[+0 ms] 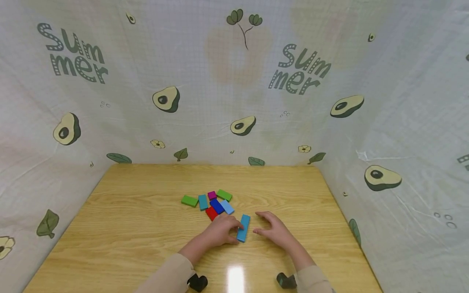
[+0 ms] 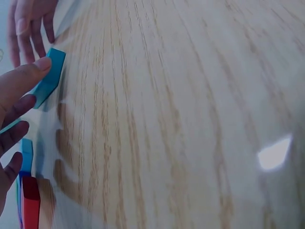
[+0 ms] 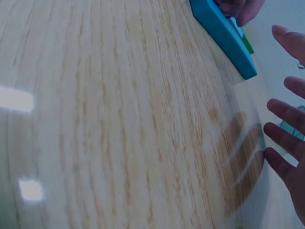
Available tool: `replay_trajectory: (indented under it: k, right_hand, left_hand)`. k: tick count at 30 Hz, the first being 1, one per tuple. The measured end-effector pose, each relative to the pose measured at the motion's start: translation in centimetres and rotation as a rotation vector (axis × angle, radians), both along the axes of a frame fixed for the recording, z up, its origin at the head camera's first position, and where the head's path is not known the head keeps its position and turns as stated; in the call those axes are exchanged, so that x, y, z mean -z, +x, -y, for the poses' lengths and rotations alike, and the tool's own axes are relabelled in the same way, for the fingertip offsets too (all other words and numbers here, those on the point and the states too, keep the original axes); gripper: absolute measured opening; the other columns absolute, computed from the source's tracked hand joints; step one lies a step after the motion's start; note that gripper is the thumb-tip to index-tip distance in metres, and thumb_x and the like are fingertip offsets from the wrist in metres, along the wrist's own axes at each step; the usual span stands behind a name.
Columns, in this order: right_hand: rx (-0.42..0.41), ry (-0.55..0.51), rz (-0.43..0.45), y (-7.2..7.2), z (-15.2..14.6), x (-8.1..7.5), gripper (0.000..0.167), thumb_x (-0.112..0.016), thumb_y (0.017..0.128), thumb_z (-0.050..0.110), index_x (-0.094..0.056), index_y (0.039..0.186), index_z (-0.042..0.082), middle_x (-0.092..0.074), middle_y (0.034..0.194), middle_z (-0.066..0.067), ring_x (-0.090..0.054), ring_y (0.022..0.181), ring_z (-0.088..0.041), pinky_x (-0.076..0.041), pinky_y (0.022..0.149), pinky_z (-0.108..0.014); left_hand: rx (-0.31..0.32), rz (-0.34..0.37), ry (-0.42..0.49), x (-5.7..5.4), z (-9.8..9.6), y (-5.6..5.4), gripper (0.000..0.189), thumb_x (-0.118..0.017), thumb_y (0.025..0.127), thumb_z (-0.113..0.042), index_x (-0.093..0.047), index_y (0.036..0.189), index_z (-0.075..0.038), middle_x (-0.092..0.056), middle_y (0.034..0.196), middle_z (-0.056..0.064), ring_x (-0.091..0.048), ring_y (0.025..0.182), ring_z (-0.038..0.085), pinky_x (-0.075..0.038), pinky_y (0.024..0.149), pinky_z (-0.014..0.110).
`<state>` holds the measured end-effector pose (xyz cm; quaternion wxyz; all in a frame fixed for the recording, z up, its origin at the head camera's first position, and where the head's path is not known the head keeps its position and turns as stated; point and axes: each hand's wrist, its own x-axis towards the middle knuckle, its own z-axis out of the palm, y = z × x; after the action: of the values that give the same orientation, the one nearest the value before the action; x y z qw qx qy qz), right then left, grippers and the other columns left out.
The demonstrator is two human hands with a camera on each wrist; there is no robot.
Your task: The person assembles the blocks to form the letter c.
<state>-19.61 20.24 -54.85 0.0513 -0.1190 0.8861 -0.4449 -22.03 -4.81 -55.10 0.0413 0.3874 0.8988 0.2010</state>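
Observation:
A long blue block [image 1: 243, 228] lies on the wooden table between the two hands, slightly slanted. At its left side is my left hand [image 1: 221, 230], thumb tip by the near end and index fingertip overlapping the long edge. In the left wrist view the thumb [image 2: 40, 66] overlaps the same block [image 2: 53, 76] while the other fingers are spread apart. My right hand [image 1: 275, 230] hovers to the right of the block, fingers loosely bent and apart, holding nothing. The right wrist view shows a gap between its fingers [image 3: 286, 112] and the block [image 3: 224, 38].
Beyond the left hand, a cluster holds a red block [image 1: 211, 213], a dark blue block [image 1: 217, 206], a light blue block [image 1: 227, 207], a magenta block [image 1: 212, 195], a teal block [image 1: 203, 202] and green blocks [image 1: 189, 201]. A patterned cloth [image 1: 205, 134] encloses the table's back and sides.

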Motion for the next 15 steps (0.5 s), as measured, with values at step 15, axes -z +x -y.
replay_trajectory:
  k: [15]
  right_hand:
    - [-0.027, 0.000, -0.004, -0.03, 0.04, -0.34, 0.061, -0.077, 0.085, 0.029, -0.054, 0.138, 0.007, -0.055, 0.134, -0.009, -0.043, 0.131, -0.036, -0.033, 0.106, -0.058]
  left_hand:
    - [0.045, -0.166, -0.158, 0.15, 0.01, -0.67, 0.057, -0.072, 0.081, -0.056, -0.063, 0.131, -0.031, -0.051, 0.140, -0.011, -0.046, 0.114, 0.016, -0.042, 0.087, 0.032]
